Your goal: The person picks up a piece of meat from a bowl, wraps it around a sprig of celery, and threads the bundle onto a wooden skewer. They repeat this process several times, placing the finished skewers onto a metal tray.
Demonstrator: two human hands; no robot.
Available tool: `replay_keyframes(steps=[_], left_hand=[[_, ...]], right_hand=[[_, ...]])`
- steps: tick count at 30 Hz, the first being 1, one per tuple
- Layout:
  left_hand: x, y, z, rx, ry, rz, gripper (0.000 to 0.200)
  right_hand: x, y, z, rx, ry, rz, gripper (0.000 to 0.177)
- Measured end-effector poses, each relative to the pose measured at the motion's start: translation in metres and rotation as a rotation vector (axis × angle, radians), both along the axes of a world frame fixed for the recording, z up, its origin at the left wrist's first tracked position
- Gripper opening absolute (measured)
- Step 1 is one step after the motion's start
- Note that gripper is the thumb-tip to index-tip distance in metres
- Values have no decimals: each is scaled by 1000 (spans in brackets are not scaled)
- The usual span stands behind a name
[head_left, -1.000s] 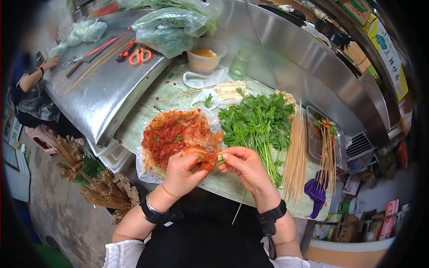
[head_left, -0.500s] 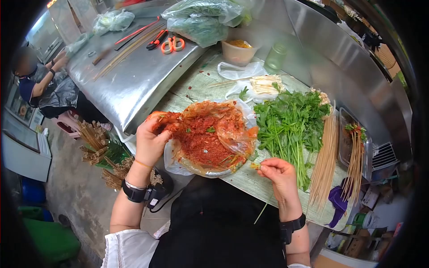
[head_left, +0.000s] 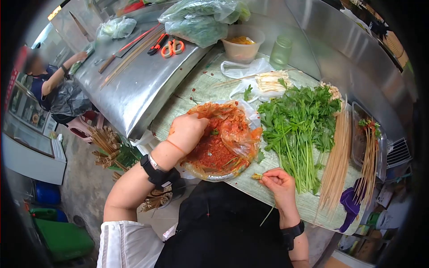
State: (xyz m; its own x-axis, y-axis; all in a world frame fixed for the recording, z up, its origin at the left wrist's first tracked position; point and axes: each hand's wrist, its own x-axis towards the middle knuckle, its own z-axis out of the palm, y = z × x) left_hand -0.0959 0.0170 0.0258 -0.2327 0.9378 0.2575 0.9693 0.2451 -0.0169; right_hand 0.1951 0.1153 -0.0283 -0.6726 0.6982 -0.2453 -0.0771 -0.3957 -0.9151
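Note:
A bowl lined with clear plastic [head_left: 243, 145] holds a red, chunky paste [head_left: 210, 154]. My left hand [head_left: 188, 130] reaches into it from the left, fingers bent down into the paste; whatever they grip is hidden. To the right of the bowl, my right hand [head_left: 278, 182] pinches a thin skewer with a small yellow-green piece at its tip [head_left: 257, 176]; the stick [head_left: 267, 216] comes out below the palm. Green leafy stalks [head_left: 297, 134] lie behind my right hand. Beside them is a row of bare skewers [head_left: 335, 156].
Loaded skewers [head_left: 370, 138] rest on a metal tray [head_left: 356, 117] at right, near a purple object [head_left: 349, 203]. Behind are pale strips [head_left: 272, 81], a tub [head_left: 241, 50] and a green jar [head_left: 280, 52]. Scissors [head_left: 172, 48] lie on the steel counter [head_left: 129, 94]. A person [head_left: 58, 85] is at far left.
My left hand has moved right and down, from the bowl's left rim into the paste. The person at far left has stretched an arm forward. The view has shifted slightly.

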Motion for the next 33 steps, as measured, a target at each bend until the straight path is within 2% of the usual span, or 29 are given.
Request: replay_keyframes(steps=[3, 5, 6, 8, 12, 14, 19, 21, 22, 24, 25, 29, 31, 33], left_hand=[[5, 20, 3, -104, -42, -8, 7], [5, 38, 0, -359, -91, 143, 9], [6, 43, 5, -466, -161, 169, 13], [12, 56, 11, -579, -135, 187, 18], [23, 66, 12, -502, 41, 185, 19], [24, 69, 13, -586, 92, 140, 19], [12, 59, 6, -496, -17, 175, 16], [11, 55, 2, -348, -31, 100, 16], [11, 54, -1, -345, -27, 108, 16], [15, 59, -5, -329, -22, -28, 14], [17, 63, -3, -402, -38, -24, 14], [18, 64, -6, -377, -26, -42, 17], [18, 64, -2, -399, -176, -58, 19], [17, 68, 2, -441, -179, -42, 21]], right_hand=[[2, 0, -4, 30, 37, 3, 8], [1, 3, -1, 99, -41, 37, 8], [1, 3, 0, 105, -2, 65, 8], [2, 2, -4, 34, -93, 23, 9], [4, 4, -7, 45, -12, 37, 9], [5, 4, -7, 15, 15, 42, 9], [5, 4, -6, 13, 19, 46, 9], [6, 5, -9, 35, 0, 56, 9], [6, 5, -9, 37, 5, 63, 9], [5, 5, -10, 43, -12, 54, 8], [5, 4, -10, 45, -10, 60, 8], [5, 5, -9, 28, -4, 58, 8], [6, 5, -9, 22, -2, 54, 8], [5, 5, -10, 25, 14, 52, 8]])
